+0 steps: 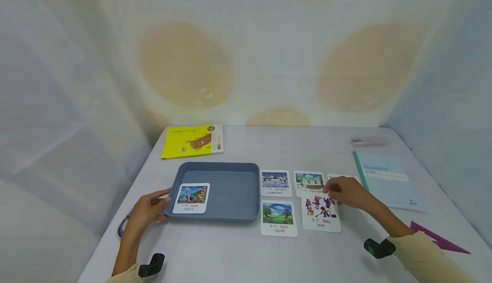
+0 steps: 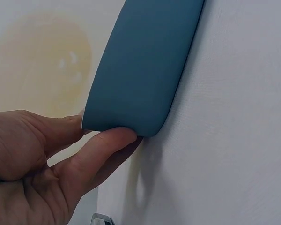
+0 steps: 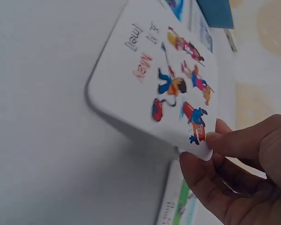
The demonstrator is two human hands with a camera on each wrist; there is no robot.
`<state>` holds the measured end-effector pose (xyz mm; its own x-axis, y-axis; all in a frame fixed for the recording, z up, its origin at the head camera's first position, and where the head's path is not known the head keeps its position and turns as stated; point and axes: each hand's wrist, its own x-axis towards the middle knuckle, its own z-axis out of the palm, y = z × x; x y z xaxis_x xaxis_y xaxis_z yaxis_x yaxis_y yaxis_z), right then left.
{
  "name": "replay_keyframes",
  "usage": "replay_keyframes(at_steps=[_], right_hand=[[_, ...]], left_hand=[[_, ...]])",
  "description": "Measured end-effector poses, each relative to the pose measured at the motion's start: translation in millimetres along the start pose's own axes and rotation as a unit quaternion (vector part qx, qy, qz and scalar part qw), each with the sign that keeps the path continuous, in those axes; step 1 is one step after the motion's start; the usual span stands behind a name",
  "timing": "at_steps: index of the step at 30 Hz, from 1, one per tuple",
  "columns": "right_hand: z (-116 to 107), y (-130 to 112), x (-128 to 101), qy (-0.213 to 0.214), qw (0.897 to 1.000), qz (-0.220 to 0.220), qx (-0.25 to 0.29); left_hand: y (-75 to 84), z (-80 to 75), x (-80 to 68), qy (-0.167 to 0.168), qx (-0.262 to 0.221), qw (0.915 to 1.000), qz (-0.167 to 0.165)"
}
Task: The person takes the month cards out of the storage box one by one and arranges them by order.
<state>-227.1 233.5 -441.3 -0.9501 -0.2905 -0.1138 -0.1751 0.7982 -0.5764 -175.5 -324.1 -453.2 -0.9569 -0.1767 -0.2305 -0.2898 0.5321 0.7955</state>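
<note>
The right hand [image 1: 347,192] pinches the top right corner of the white May picture card [image 1: 320,214] between thumb and fingertips [image 3: 215,140]; the right wrist view shows that corner lifted off the grey bench [image 1: 230,253] while the far end lies low. The left hand [image 1: 147,210] holds the near left corner of the shallow blue-grey plastic tray [image 1: 230,185], with the thumb [image 2: 103,145] curled under its rounded rim.

The May card is a rounded rectangle with cartoon figures in red, blue and orange, the red word "May", two Chinese characters and "[mei]" beneath. It lies just right of the April card [image 1: 278,218] and overlaps the lower edge of the February card [image 1: 309,183]. A January card [image 1: 275,183] sits beside the tray, and a June card [image 1: 191,198] lies inside the tray at its left end.

A pale blue notebook [image 1: 386,185] marked "Gambit" lies to the right, and a yellow book [image 1: 193,141] behind the tray.
</note>
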Motion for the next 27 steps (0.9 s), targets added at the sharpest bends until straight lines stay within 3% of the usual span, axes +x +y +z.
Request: replay_keyframes(at_steps=[9, 18, 21, 27], right_hand=[[20.9, -7.9, -8.6, 0.024, 0.999, -0.004, -0.034], [26.8, -15.3, -4.8, 0.011, 0.996, 0.008, -0.092], [23.4, -23.3, 0.5, 0.028, 0.995, -0.019, -0.098], [24.4, -55.8, 24.7, 0.052, 0.993, -0.092, -0.045]], left_hand=[[-0.2, -1.8, -1.8, -0.002, 0.002, 1.0000, -0.004], [-1.4, 1.1, -0.1, -0.003, -0.003, 1.0000, -0.003], [-1.4, 2.0, -0.2, -0.004, -0.004, 1.0000, -0.001], [-0.7, 2.2, 0.5, 0.003, 0.002, 0.9999, 0.010]])
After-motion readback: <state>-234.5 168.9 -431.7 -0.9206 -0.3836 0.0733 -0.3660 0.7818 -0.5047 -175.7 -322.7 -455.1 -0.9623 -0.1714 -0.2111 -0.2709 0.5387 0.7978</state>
